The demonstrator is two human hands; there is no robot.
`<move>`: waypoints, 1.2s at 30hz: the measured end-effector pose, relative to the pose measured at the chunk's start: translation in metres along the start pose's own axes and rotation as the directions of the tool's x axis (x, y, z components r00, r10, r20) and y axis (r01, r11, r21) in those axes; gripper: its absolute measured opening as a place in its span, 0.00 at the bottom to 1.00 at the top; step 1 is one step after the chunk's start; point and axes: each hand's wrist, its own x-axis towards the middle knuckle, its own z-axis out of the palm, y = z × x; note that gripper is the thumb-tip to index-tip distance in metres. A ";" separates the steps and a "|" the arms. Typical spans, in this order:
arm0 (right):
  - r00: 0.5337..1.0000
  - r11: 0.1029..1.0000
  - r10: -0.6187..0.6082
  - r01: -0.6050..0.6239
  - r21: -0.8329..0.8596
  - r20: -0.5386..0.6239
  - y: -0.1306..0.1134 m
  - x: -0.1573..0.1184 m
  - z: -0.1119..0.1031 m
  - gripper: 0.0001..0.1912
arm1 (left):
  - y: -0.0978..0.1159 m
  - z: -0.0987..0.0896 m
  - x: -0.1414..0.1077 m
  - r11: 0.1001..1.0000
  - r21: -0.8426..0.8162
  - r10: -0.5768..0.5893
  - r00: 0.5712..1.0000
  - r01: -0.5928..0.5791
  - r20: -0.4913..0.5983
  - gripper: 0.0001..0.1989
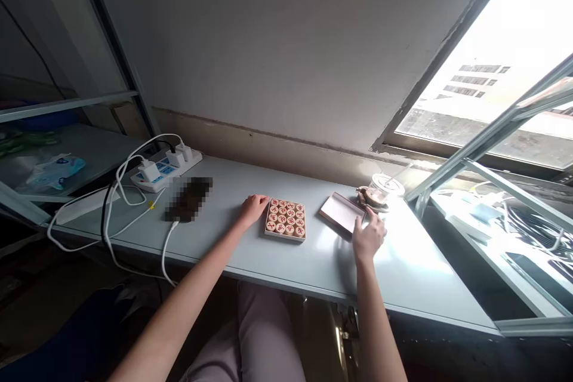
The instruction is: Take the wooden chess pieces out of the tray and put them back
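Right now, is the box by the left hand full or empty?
Full, as far as visible: round pieces fill the box in four rows of four. Anything underneath is hidden.

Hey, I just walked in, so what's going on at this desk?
Someone is seated at a pale grey desk with both bare hands on it. The left hand is at the far left corner of a shallow square box filled with round wooden pieces marked with red characters. The right hand is at the edge of an empty shallow rectangular box part, perhaps a lid, near a clear plastic cup. Whether that part is slightly lifted isn't clear.
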 end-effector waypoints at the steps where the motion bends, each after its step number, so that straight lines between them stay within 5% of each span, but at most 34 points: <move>1: 0.993 0.994 -0.111 0.111 -0.022 0.028 -0.008 -0.005 0.003 0.25 | 0.000 0.001 0.000 1.000 0.000 0.000 1.000 0.000 -0.001 0.19; 2: 0.968 0.972 -0.231 0.233 -0.015 0.097 -0.017 -0.010 0.008 0.22 | 0.000 0.001 0.001 1.000 -0.002 0.002 1.000 -0.002 0.005 0.19; 4: 0.839 0.900 -0.430 0.427 0.084 0.333 -0.038 -0.018 0.022 0.20 | 0.000 -0.001 0.004 1.000 -0.015 0.015 0.999 -0.015 0.038 0.19; 7: 0.655 0.838 -0.510 0.526 0.149 0.557 -0.061 -0.024 0.044 0.18 | 0.001 -0.006 0.014 0.997 -0.057 0.051 0.990 -0.044 0.131 0.18; 13: 0.555 0.838 -0.526 0.470 0.279 0.645 -0.061 -0.018 0.064 0.14 | 0.004 -0.016 0.025 0.981 -0.177 0.120 0.963 -0.078 0.242 0.19; 17: 0.578 0.846 -0.530 0.408 0.342 0.621 -0.052 -0.016 0.068 0.11 | 0.000 -0.016 0.021 0.970 -0.236 0.119 0.965 -0.062 0.233 0.22; 25: 0.753 0.889 -0.433 0.265 0.373 0.496 -0.058 -0.022 0.072 0.12 | -0.007 -0.011 0.024 0.971 -0.230 0.117 0.969 -0.065 0.219 0.19; 29: 0.854 0.903 -0.275 0.072 0.423 0.441 -0.066 -0.032 0.083 0.17 | -0.017 -0.019 0.030 0.979 -0.194 0.094 0.976 -0.056 0.195 0.17; 36: 0.825 0.938 -0.261 0.094 0.335 0.501 -0.064 -0.029 0.119 0.14 | -0.045 -0.049 0.050 0.978 -0.207 0.030 0.982 0.009 0.185 0.18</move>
